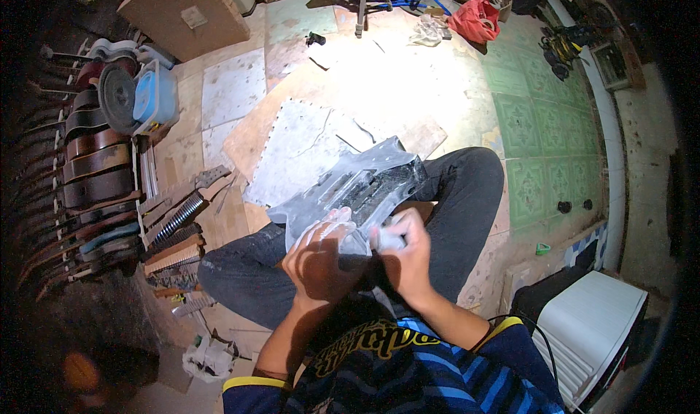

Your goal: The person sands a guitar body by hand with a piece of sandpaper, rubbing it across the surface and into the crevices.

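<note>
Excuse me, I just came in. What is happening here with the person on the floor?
A person sits on the floor with a grey, dusty guitar body lying across the lap. The left hand rests on its near end, and the right hand presses something small and pale, unclear what, against the same end. To the left, guitar necks and unfinished guitar bodies are stacked. A white box stands at the right.

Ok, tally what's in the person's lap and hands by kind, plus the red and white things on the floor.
Hands: 2, left hand and right hand
Grey body-shaped workpiece on the lap: 1
Red bag: 1
White box: 1
Total: 5
</note>
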Motion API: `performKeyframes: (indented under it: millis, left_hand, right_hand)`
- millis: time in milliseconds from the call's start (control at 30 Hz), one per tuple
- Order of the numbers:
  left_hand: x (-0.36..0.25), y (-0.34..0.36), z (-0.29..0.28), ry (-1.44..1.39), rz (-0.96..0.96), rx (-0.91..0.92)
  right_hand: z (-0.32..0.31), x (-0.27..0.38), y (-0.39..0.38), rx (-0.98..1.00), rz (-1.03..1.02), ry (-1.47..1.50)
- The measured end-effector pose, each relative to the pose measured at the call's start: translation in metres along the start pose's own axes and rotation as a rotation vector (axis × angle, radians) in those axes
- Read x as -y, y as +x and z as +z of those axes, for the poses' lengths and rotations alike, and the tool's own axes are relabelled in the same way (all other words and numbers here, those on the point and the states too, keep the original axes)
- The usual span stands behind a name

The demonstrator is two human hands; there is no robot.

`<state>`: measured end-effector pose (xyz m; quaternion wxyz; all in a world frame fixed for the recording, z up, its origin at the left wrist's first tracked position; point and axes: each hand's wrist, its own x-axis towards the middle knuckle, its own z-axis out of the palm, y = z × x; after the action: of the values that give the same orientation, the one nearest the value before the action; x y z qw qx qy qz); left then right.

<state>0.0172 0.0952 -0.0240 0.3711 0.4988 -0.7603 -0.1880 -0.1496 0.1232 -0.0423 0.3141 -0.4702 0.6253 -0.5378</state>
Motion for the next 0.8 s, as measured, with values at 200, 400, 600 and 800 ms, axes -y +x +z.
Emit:
performKeyframes:
  millis: [200, 400, 600, 800]
  left_hand:
    - [-0.002, 0.002, -0.002, 0.019, 0.004, 0.007]
    - [-0.003, 0.004, -0.004, 0.02, 0.018, 0.022]
    - [-0.003, 0.009, -0.005, -0.051, 0.053, -0.013]
    - [-0.003, 0.014, -0.002, -0.04, 0.083, -0.053]
  right_hand:
    - [-0.005, -0.002, 0.011, -0.003, 0.05, -0.035]
    - [-0.003, 0.002, 0.022, -0.051, 0.15, -0.074]
    - [-0.001, -0.006, 0.024, -0.046, 0.081, -0.064]
    - [-0.006, -0.01, 0.024, -0.02, -0.098, -0.127]
